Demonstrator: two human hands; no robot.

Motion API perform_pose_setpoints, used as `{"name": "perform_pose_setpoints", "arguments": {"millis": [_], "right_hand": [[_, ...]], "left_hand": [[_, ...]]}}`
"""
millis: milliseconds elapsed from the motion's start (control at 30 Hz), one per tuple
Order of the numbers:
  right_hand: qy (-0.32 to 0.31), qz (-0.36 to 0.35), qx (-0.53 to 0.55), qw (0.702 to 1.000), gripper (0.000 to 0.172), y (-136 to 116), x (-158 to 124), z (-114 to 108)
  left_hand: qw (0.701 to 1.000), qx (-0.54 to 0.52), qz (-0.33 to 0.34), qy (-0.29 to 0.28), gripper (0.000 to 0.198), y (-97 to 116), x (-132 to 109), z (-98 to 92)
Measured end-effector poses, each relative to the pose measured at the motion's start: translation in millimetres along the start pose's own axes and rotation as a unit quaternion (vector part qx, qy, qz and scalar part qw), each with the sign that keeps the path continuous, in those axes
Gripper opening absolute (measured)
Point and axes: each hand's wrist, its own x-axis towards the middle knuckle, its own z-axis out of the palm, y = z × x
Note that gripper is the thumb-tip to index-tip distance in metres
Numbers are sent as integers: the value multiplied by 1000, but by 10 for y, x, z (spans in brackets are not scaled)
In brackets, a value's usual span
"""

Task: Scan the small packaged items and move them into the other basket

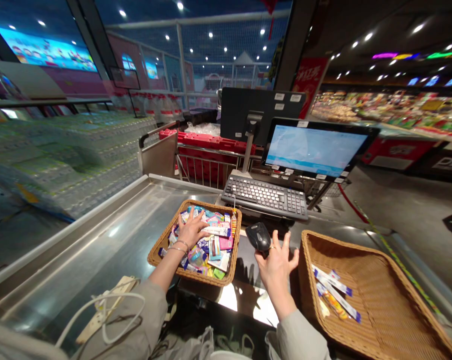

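My left hand (191, 231) rests inside a square wicker basket (154, 255) heaped with small colourful packets (212, 245). Its fingers are spread over the top packets and grip none that I can see. To the right, my right hand (278, 260) hovers with its fingers apart and nothing visible in them. Just beyond its fingers is a black rounded device (259, 236), a computer mouse or a scanner head; I cannot tell which, nor whether the thumb touches it. A larger wicker basket (383, 295) stands right of that hand, with several slim white-and-blue sachets (336, 290) and a yellow-orange packet (335, 305) at its left.
Behind the baskets are a black keyboard (265, 195) and a lit screen (316, 149). A metal counter (135, 220) with a raised edge runs left. On it lies a power strip (107, 307) with a white cable. Stacked bottle packs (68, 155) stand beyond.
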Motion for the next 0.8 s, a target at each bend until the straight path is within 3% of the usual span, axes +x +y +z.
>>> {"name": "perform_pose_setpoints", "arguments": {"millis": [200,500,800], "right_hand": [[-7,9,-2,1000,34,3,21,-31],[-6,0,-2,1000,33,-27,42,-102],[0,-7,2,1000,31,-8,48,-122]], "left_hand": [[999,10,34,36,22,97,24,-12],[993,36,32,109,26,315,91,-2],[990,25,44,133,22,552,165,-21]]}}
